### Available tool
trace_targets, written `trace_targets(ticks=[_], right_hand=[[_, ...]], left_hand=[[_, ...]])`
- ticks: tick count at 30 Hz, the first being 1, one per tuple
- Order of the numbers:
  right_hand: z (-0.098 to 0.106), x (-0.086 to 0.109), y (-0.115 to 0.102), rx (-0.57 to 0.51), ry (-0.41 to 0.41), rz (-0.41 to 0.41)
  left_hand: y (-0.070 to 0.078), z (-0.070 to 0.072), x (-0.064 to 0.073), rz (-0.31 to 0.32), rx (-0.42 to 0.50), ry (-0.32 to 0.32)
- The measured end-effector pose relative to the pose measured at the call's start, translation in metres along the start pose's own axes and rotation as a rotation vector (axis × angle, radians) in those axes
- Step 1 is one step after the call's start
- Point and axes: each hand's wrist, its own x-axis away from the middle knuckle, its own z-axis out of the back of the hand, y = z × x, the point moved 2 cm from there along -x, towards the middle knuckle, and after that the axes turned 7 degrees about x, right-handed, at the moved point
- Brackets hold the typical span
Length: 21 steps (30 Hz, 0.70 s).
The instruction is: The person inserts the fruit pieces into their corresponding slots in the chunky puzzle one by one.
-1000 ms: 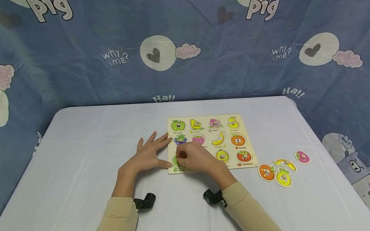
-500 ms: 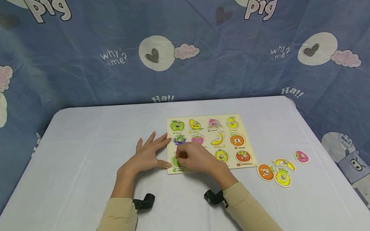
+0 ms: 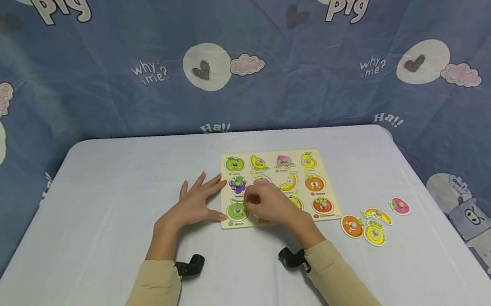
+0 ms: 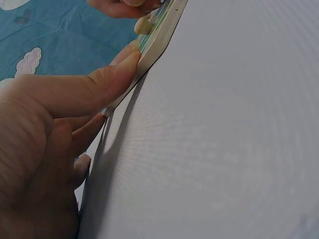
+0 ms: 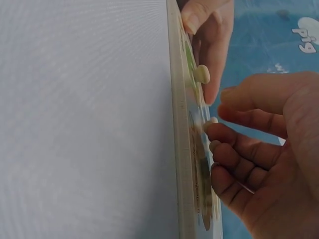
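A cream wooden fruit puzzle board [image 3: 331, 191] lies on the white table. My left hand [image 3: 191, 206] rests at its left side, fingers spread. In the left wrist view, the thumb [image 4: 117, 74] touches the board's near corner. The green melon piece [image 3: 236, 211] sits at the board's lower left, fully in sight, and its round knob [image 5: 202, 74] stands up in the right wrist view. My right hand [image 3: 273, 204] hovers just right of it, fingers loosely curled, thumb apart from them, holding nothing. It hides part of the bottom row and the strawberry spot.
Right of the board lie loose pieces: an orange [image 3: 352, 226], a banana [image 3: 377, 216], a pineapple [image 3: 374, 234] and a pink strawberry-like piece [image 3: 400, 206]. The grape piece [image 3: 238, 185] is on the board above the melon. A blue printed cloth [image 3: 293, 90] hangs behind the table.
My right hand has let go of the melon piece and moved slightly right, uncovering it. My left hand stays at the board's edge. The head view has tilted slightly.
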Motion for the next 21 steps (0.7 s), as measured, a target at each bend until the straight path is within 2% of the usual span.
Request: trace_targets(ticks=[8, 21], right_hand=[[0.002, 0.002, 0.001, -0.016, 0.010, -0.002], [0.011, 0.008, 0.016, -0.069, 0.031, -0.078]], left_hand=[[0.001, 0.001, 0.000, 0.000, -0.003, 0.002], [0.002, 0.001, 0.000, 0.010, -0.004, 0.000]])
